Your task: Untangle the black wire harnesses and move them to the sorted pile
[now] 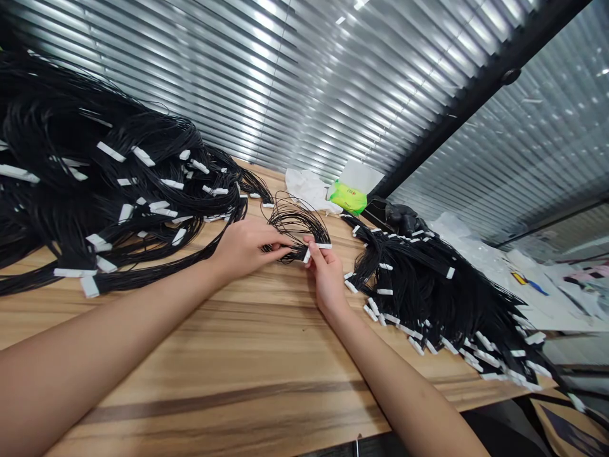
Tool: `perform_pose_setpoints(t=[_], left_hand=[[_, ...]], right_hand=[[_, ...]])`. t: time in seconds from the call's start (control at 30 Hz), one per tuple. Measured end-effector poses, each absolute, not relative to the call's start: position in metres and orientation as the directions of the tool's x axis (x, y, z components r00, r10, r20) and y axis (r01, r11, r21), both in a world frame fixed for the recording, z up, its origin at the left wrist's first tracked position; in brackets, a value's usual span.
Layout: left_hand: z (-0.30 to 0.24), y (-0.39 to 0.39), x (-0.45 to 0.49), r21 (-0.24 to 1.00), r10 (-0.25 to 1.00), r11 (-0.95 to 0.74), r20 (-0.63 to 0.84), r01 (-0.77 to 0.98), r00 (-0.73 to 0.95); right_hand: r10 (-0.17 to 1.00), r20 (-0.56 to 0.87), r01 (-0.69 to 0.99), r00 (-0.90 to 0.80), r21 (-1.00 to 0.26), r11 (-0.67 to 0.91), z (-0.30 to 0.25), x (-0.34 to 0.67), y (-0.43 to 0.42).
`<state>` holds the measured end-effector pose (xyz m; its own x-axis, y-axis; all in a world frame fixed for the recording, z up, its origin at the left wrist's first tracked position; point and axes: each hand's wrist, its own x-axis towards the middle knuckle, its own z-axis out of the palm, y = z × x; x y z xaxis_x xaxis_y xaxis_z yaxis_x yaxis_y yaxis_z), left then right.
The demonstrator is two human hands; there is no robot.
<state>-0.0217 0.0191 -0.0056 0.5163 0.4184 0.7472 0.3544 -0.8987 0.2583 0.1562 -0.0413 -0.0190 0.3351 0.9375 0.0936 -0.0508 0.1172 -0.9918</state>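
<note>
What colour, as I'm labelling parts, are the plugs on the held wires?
White; the plugs show best in the head view.

1 green packet (349, 199) beside crumpled white sheet (307, 188); silvery slats (266, 82) behind.

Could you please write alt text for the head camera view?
A person's left hand and right hand hold a looped bundle of thin black wires with white connectors at a wooden table. A larger wire heap lies left, another right.
</note>
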Motion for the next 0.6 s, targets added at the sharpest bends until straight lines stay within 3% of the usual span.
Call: perform_pose_setpoints(t=[0.33,0.6], left_hand=[[0.000,0.012,-0.017,0.072,0.400,-0.862,0.705,0.502,0.586],[0.000,0.008,-0.016,-0.061,0.327,-0.798,0.792,0.599,0.516]], right_hand=[[0.943,0.105,0.004,0.315,-0.994,0.109,-0.015,0.153,-0.044],[0.940,0.151,0.046,0.305,-0.989,0.144,-0.008,0.150,-0.049]])
